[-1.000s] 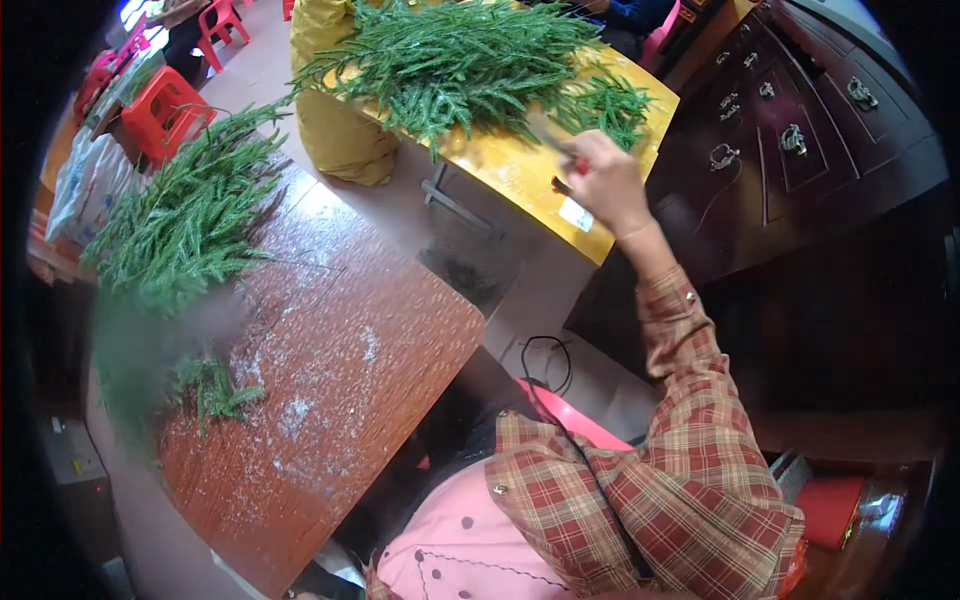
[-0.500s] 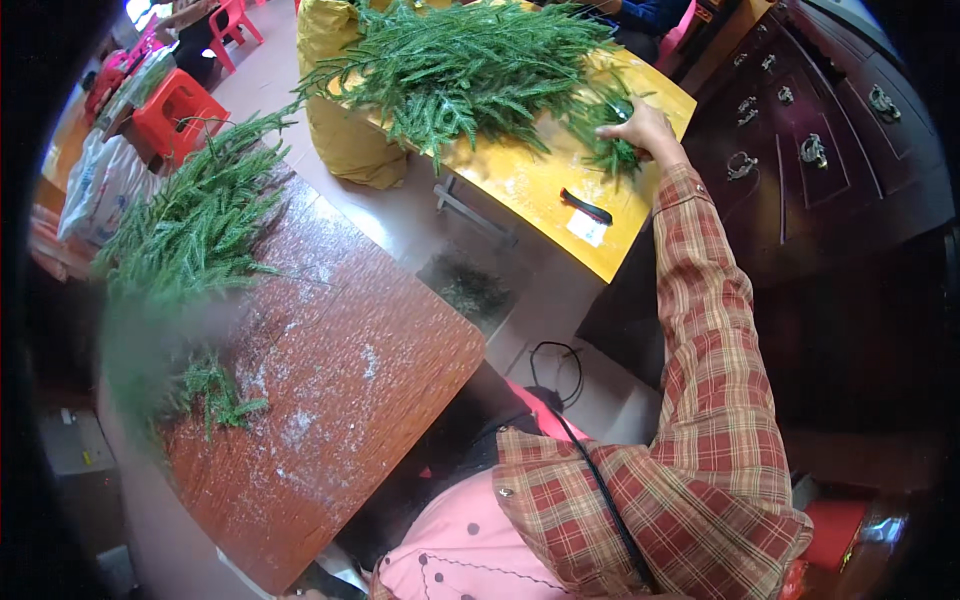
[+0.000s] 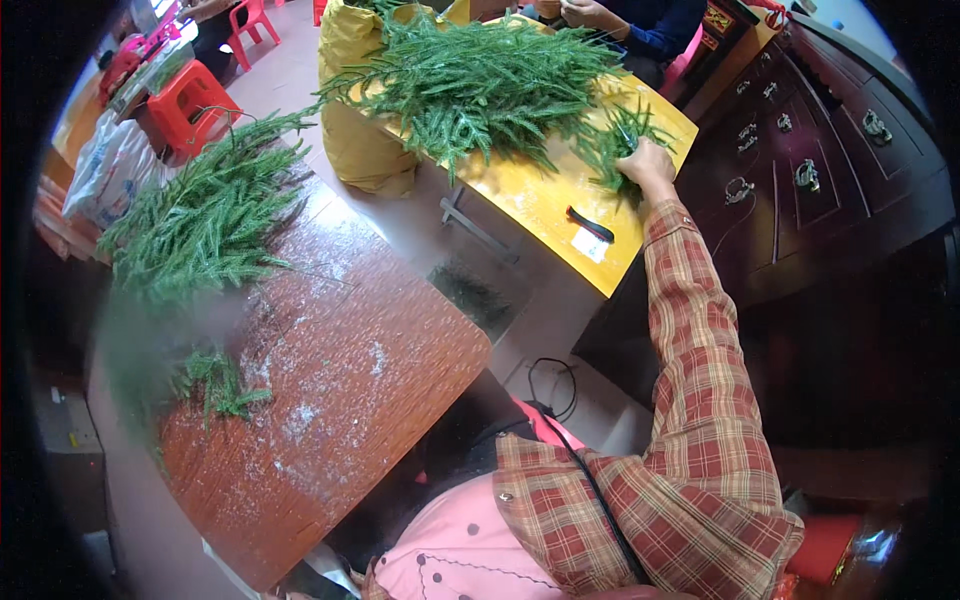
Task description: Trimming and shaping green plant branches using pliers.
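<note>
Green sprigs (image 3: 620, 140) under right hand (image 3: 648, 160) — white label (image 3: 590, 243) nearby on yellow table (image 3: 545, 200).

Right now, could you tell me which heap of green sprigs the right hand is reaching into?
The heap on the yellow table, at its near edge, under the right hand; the other heap lies on the brown table, untouched.

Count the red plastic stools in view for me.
2. One stool stands at top left beside the white bags; a second stool sits further back at the top edge, partly cut off. More may be hidden beyond the rim.
</note>
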The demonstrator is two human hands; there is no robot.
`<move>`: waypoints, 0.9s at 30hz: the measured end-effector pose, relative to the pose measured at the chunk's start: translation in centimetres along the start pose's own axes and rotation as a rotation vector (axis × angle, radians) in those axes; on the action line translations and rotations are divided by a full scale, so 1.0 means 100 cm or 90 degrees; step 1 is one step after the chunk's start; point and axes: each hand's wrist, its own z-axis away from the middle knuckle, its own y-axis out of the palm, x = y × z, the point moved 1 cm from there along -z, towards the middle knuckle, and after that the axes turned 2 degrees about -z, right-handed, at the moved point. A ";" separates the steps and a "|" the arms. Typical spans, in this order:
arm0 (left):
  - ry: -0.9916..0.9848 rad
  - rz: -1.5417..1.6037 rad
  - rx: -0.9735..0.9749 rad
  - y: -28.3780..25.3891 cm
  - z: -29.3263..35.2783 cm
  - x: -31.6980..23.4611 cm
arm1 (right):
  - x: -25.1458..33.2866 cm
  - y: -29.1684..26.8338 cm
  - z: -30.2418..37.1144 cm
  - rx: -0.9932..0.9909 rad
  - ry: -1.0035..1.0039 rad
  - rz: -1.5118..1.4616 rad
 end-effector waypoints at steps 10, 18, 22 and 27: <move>-0.045 -0.044 -0.010 -0.001 0.001 0.023 | -0.055 0.006 -0.017 -0.149 0.096 -0.301; -0.029 0.040 -0.079 -0.004 -0.008 0.014 | -0.052 -0.024 -0.004 -0.271 0.007 -0.316; -0.057 0.010 -0.098 -0.007 -0.014 0.003 | -0.058 -0.037 -0.009 -0.381 -0.041 -0.366; -0.099 0.100 -0.145 -0.002 -0.018 -0.017 | -0.062 -0.064 -0.016 -0.461 -0.115 -0.411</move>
